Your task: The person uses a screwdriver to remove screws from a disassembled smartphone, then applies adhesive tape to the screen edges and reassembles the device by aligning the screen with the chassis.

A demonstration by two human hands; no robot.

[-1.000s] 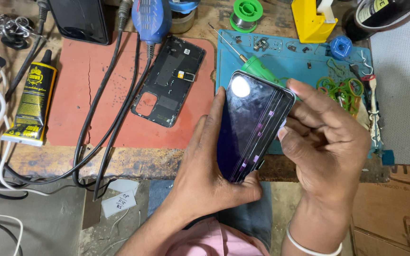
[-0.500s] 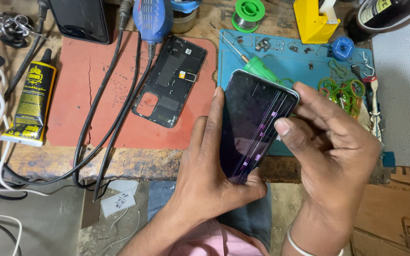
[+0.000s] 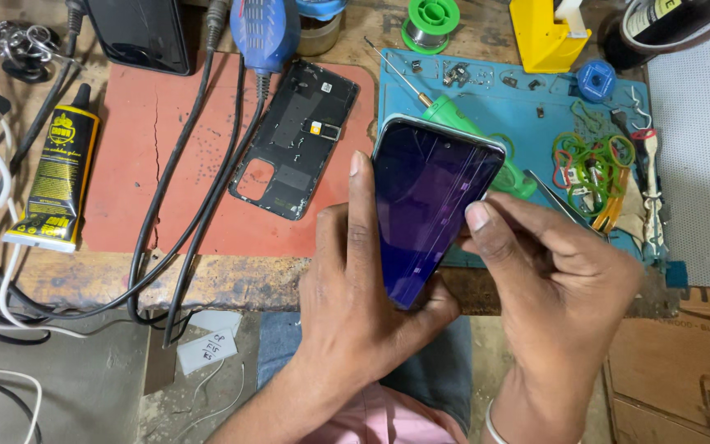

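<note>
view: just one camera, head-mounted, so there's no second view to overlap with
facing: steeply down and a bit forward over the tabletop [image 3: 232,275] edge
distance: pretty close, the left hand [image 3: 355,304] and right hand [image 3: 560,288] fill the lower middle with the phone [image 3: 429,205] between them
top of frame: far side of the bench, red mat [image 3: 149,164] left, blue mat [image 3: 486,99] right
bottom of frame: the person's lap and floor below the edge

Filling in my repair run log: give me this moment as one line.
left hand: holds phone | right hand: thumb on phone's right edge | back cover: on red mat
</note>
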